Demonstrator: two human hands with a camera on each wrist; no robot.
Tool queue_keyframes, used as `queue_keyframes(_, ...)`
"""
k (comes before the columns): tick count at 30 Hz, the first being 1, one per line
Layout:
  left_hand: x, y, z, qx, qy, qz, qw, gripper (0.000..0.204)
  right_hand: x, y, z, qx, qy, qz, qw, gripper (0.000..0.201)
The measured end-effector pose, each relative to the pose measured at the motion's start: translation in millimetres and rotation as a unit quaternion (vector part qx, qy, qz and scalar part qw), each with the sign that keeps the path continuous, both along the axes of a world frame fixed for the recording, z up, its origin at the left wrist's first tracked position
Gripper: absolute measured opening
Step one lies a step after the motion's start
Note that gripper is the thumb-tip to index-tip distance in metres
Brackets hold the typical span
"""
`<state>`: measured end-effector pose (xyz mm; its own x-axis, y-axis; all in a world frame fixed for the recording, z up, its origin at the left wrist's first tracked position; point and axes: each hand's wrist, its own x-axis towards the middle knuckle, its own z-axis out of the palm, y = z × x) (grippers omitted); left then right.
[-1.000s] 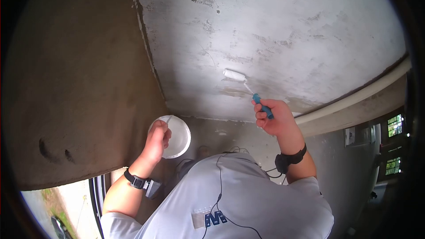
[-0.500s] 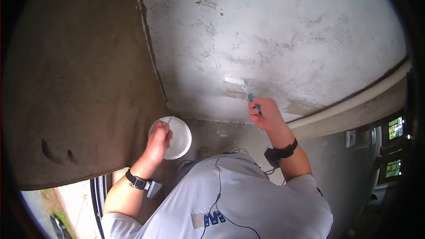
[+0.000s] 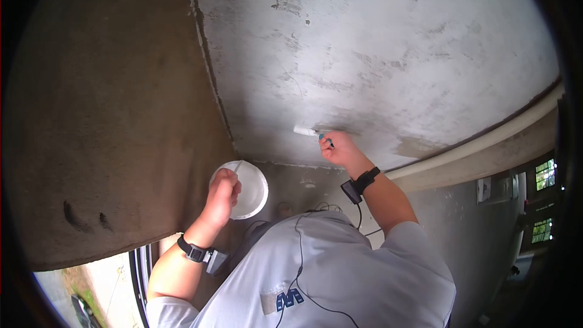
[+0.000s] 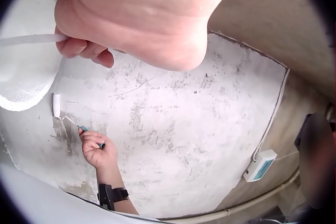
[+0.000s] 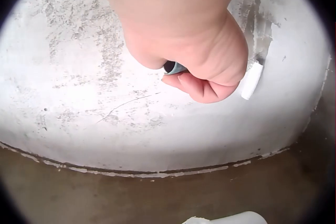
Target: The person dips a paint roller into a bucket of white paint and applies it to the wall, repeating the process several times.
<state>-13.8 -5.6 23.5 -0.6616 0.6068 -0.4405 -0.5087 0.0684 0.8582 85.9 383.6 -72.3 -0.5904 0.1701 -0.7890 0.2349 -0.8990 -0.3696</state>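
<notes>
My right hand (image 3: 342, 149) grips the teal handle (image 5: 176, 68) of a small paint roller, fingers curled round it. The white roller head (image 3: 305, 130) lies against the whitish patchy wall (image 3: 376, 36), near its lower edge; it also shows in the left wrist view as a white sleeve (image 4: 56, 105). With curled fingers my left hand (image 3: 222, 197) holds a white bucket (image 3: 262, 189) by its pale handle (image 4: 31, 39). The bucket hangs below the wall's lower left corner, its inside whitish. What it holds cannot be told.
A brown bare wall (image 3: 109, 103) stands at the left, meeting the whitish one at a rough seam. A pale pipe (image 3: 486, 140) runs along the right edge. A small white box (image 4: 260, 165) is fixed near the pipe. Thin cables (image 3: 300, 267) hang over the shirt.
My right hand has moved left and slightly down, carrying the roller lower and to the left along the wall. My left hand and the bucket have shifted slightly right in view.
</notes>
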Motion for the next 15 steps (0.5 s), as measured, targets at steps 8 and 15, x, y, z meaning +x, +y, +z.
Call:
queue_keyframes(8, -1.7, -1.6, -1.5, -0.013, 0.031, -0.003, 0.999, 0.020, -12.7, 8.6, -40.5, -0.019, -0.043, 0.000, 0.999, 0.006)
queue_keyframes(15, -0.5, -1.2, -5.7, -0.018, 0.025, -0.001, 1.000, 0.021, 20.9, -1.9, 36.1, -0.046, 0.002, -0.028, 0.999, 0.011)
